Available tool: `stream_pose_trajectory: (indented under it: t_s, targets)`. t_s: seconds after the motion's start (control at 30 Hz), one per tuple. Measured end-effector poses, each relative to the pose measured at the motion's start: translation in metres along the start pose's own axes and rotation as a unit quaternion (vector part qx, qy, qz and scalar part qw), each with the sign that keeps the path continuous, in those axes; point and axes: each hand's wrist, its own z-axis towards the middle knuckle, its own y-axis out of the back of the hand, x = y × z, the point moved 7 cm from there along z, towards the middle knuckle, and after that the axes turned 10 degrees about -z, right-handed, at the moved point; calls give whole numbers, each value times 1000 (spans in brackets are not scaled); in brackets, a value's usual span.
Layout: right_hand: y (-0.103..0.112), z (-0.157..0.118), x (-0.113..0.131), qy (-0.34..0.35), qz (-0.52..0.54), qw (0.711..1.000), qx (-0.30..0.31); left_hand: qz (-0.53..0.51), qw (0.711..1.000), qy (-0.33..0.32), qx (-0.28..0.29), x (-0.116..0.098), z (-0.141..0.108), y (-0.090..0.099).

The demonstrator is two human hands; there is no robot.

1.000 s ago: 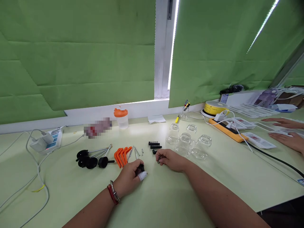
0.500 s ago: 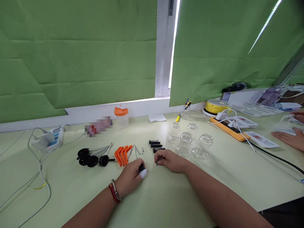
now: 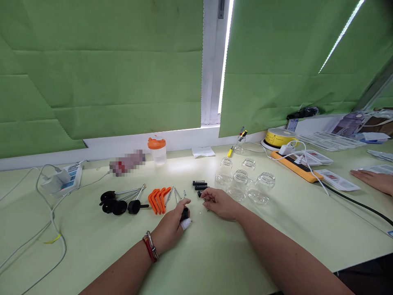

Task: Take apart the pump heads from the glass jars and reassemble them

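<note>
- The left hand [image 3: 168, 232], one digit wrapped in white, was curled around a small black part [image 3: 184, 214] at the middle of the pale table [image 3: 190, 262].
- The right hand [image 3: 221, 203] had its fingertips bunched narrowly; whether they gripped anything could not be told.
- Black rods with springs [image 3: 199, 185] lay just beyond the right fingertips.
- Orange bent pieces [image 3: 159, 200] lay beyond the left hand; clear jars [image 3: 240, 186] stood beyond the right.

I see a white thumb wrap [image 3: 186, 224] on the left hand [image 3: 172, 225], a red band [image 3: 149, 250] and silver bangle [image 3: 152, 245] circling that wrist [image 3: 159, 239].
</note>
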Motion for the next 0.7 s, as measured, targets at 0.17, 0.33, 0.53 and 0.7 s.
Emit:
stream_pose_trajectory:
  t_s: [0.17, 0.33, 0.53, 0.7]
  targets:
    - [2, -2, 1, -4, -158, 987, -10, -8, 1000, 2, -8, 2, 0, -1]
    - [0, -4, 20, 61, -206, 976, -46, -1, 1000, 11, -6, 4, 1, -2]
    - [-18, -7, 39, 147, -256, 955, -30, 3, 1000, -2, 1, 2, 1, -3]
    - [-28, -5, 43, 177, -308, 934, -31, 13, 1000, -5, 4, 3, 1, -3]
